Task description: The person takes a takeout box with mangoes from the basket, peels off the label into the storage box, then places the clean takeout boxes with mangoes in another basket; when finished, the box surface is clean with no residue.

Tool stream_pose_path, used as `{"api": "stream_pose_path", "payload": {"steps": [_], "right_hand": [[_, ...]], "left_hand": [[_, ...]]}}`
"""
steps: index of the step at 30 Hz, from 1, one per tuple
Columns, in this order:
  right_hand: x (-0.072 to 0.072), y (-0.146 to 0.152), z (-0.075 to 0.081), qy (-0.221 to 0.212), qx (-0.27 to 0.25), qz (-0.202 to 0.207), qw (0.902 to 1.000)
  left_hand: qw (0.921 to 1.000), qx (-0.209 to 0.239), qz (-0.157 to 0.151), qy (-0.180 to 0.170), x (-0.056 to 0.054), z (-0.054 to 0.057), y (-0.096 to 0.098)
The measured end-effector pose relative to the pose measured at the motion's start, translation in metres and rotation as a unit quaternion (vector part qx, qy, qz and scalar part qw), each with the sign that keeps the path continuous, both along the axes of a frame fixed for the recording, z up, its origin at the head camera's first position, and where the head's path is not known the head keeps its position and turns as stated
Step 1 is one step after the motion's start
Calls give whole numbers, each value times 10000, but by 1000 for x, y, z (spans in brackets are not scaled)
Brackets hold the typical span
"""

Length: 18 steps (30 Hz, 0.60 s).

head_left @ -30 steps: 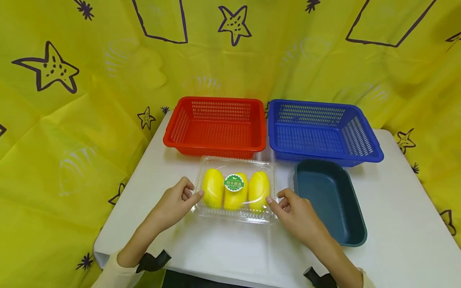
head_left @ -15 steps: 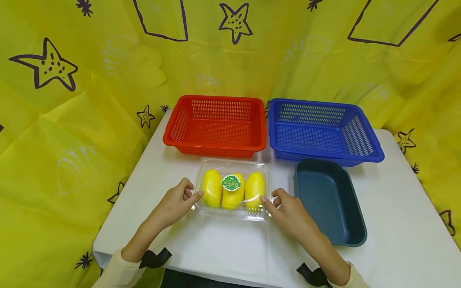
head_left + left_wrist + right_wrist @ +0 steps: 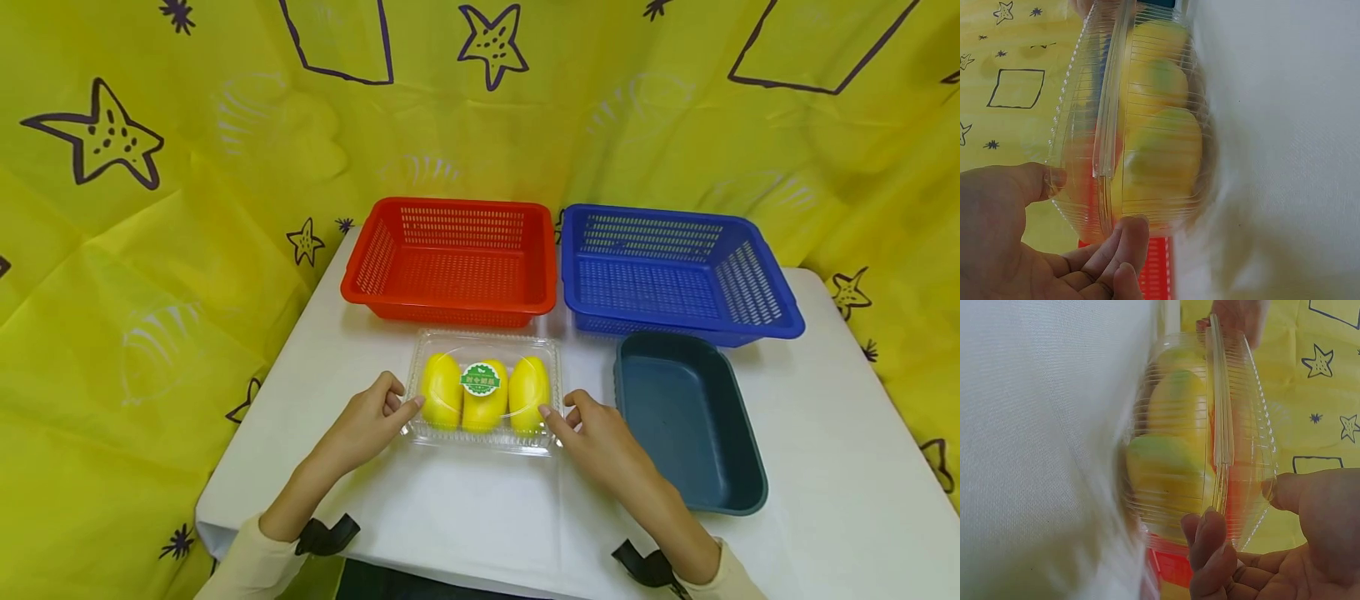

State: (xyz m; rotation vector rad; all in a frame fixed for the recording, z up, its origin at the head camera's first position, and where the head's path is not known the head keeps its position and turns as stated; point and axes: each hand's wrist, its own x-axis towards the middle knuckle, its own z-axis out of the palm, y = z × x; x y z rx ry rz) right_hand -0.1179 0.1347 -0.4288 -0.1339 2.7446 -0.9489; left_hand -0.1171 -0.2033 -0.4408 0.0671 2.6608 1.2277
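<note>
A clear plastic clamshell box [image 3: 480,442] with three yellow mangoes [image 3: 442,392] in it is at the middle of the white table. A round green-and-white label [image 3: 480,380] marks its lid, which looks shut. My left hand [image 3: 371,421] holds the box's left side, the thumb on the lid and curled fingers by the rim in the left wrist view. On the opposite side, my right hand [image 3: 600,433] grips the box likewise; the right wrist view shows its thumb [image 3: 1285,490] against the lid. Whether the base touches the tabletop is hard to tell.
Behind the box stands a red plastic basket [image 3: 450,312], with a blue basket [image 3: 682,329] to its right. A dark green tub [image 3: 750,467] sits near my right forearm. The white table [image 3: 465,517] ends close to me; a yellow patterned cloth [image 3: 225,167] hangs around it.
The box's right side has shifted a little to the left, and my right hand has moved left with it. My left hand stays almost in place. The baskets and tub have not moved.
</note>
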Motion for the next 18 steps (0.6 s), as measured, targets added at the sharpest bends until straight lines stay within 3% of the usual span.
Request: {"api": "stream_pose_path", "payload": {"steps": [18], "right_hand": [[-2, 4, 3, -264, 163, 51, 9995]], "left_hand": [[9996, -271, 65, -47, -4, 0, 0]]}}
